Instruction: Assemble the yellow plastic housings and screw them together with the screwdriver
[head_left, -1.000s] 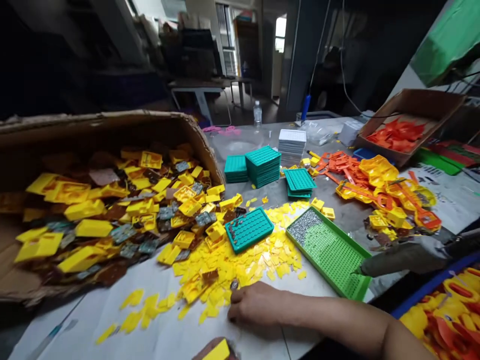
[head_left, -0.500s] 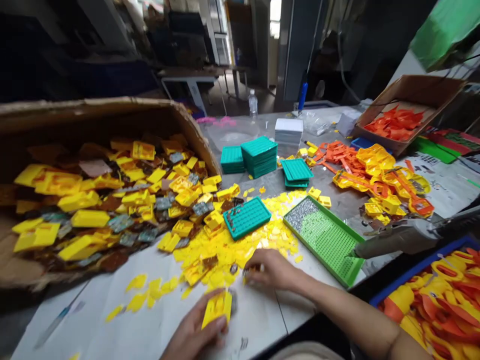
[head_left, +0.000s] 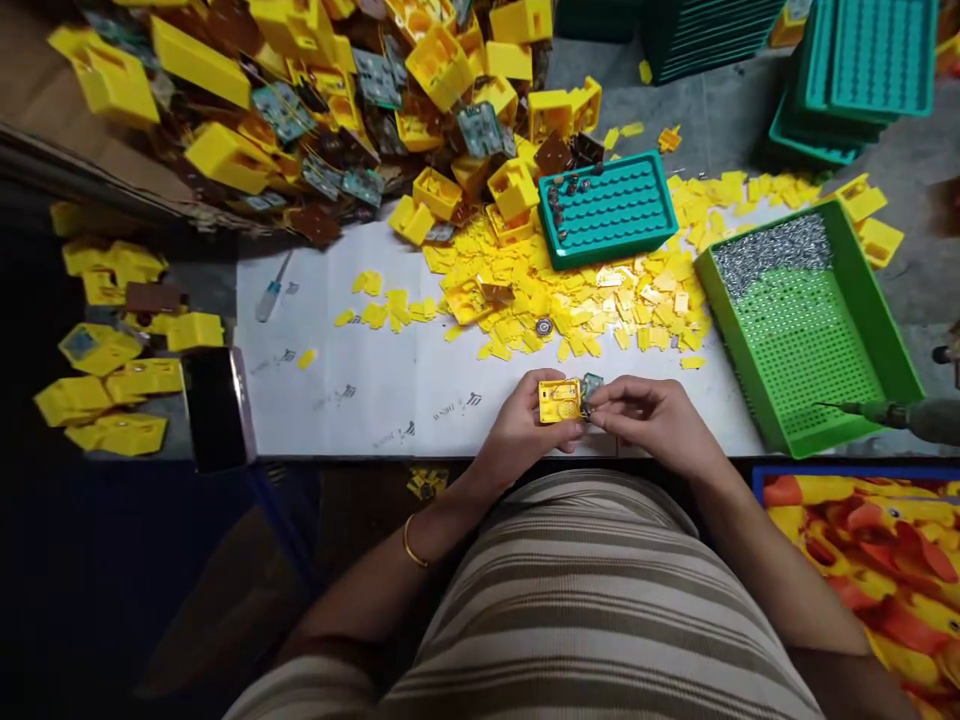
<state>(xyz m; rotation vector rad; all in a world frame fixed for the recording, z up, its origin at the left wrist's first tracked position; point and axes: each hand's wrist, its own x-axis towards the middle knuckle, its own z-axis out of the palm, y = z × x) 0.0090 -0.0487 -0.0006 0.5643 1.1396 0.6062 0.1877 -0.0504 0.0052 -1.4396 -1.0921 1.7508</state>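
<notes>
My left hand (head_left: 525, 420) grips a small yellow plastic housing (head_left: 559, 401), its hollow side up with a round grille pattern inside. A little green circuit board (head_left: 592, 384) sticks out at the housing's right edge. My right hand (head_left: 649, 412) is closed in a pinch there, fingertips against the housing's edge and just below the board. Something small and dark shows at those fingertips, too small to name. Beyond the hands lies a heap of flat yellow plastic pieces (head_left: 517, 300), with a round metal part (head_left: 544, 327) on its near edge.
A teal tray (head_left: 611, 210) with small metal parts rests on the heap. Right of it is a green perforated tray (head_left: 810, 350) of screws, an electric screwdriver (head_left: 930, 417) over it. A phone (head_left: 217, 408), a screwdriver (head_left: 271, 292) and a cardboard box (head_left: 112, 150) are at left.
The view has tipped down towards my lap. My right hand has come from the heap's edge to the housing in my left hand, which now lies hollow side up.
</notes>
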